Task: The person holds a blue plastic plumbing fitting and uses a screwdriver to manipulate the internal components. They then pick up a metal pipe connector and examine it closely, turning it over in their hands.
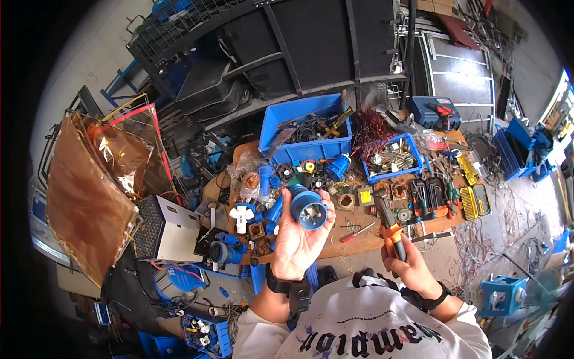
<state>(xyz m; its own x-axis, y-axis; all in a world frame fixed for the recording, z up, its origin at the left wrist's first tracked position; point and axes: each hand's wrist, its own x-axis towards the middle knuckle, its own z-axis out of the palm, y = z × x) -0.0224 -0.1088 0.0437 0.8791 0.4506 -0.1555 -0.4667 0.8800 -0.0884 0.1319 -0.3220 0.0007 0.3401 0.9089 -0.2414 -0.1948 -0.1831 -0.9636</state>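
Two hands work low in the middle of the head view, over a cluttered wooden bench (350, 236). Just left of centre the left hand (297, 236) is raised palm-up, its fingers wrapped round a blue plug (308, 207), a round industrial one whose open face with metal pins looks toward the camera. The grip is firm: thumb on the plug's right, fingers curled behind its left side. A dark strap sits on that wrist.

Right of centre the right hand (409, 263) is closed on the orange-and-black handles of pliers (387, 222), whose dark head points up and left over the bench, well apart from the plug. Beside the pliers' tip lies a red screwdriver (357, 232) on the wood.

Above the hands, at the bench's far edge, stands a big blue bin (281, 128) with cables and tools inside, and to its right a smaller blue tray (418, 164) of metal parts, with a tangle of copper wire (371, 131) between them. More blue plug parts lie scattered left of the held plug. At centre right a row of tools and a yellow bit case (469, 202) lie on the bench, and above them a blue tool case (435, 113). At the left of the frame a white box (176, 230) sits beside a brown sheet (89, 191). A white printed shirt fills the bottom edge
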